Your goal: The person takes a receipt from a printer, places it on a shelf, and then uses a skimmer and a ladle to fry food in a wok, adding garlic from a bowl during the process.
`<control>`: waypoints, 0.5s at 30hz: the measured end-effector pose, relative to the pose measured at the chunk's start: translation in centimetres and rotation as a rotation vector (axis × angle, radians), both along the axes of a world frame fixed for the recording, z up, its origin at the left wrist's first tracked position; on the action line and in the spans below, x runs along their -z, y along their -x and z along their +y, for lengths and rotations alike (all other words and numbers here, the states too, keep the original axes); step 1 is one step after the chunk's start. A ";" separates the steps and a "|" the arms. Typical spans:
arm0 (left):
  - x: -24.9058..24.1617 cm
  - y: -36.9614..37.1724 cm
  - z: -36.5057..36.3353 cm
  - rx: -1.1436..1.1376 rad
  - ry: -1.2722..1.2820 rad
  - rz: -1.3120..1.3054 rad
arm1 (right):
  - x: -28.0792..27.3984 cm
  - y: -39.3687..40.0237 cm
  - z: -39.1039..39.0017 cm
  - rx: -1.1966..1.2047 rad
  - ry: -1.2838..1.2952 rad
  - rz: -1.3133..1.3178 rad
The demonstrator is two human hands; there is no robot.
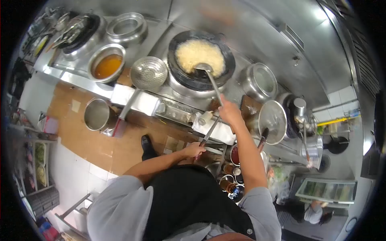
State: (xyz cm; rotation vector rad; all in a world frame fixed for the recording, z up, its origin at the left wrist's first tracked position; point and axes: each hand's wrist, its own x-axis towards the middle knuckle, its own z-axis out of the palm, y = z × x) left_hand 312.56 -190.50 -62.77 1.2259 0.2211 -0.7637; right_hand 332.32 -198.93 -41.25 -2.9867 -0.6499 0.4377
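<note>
My right hand [230,112] is closed around the metal shaft of a long-handled ladle [214,84]. The ladle's bowl rests in a black wok [175,68], amid pale yellow, frothy-looking contents [200,54]. My left hand [194,150], nearer my apron, is closed on the lower length of a handle with a brownish end. That length meets the shaft at my right hand, where the join is hidden. Left of the wok, a perforated metal strainer [148,73] lies with its handle towards me.
An amber-liquid pot [107,66] and a lidded pot [126,27] stand left. A metal pot [259,82] and large bowl [273,122] sit right. White cloths [136,99] line the counter edge. Sauce containers [228,182] are below my right arm. Another person [313,213] is lower right.
</note>
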 end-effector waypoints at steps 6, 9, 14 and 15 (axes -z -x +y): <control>1.1 6.3 9.4 0.077 -0.190 -0.539 | 4.0 -7.7 4.4 0.064 -0.107 -0.031; -3.1 11.4 12.9 -0.086 -0.122 -0.270 | 5.3 -10.8 7.2 0.082 -0.083 -0.117; -11.7 20.3 21.7 -0.192 0.060 0.041 | 4.4 -13.6 11.4 0.140 -0.191 -0.072; -13.2 22.3 23.6 -0.216 0.016 0.045 | 4.2 -13.6 12.2 0.179 -0.163 -0.071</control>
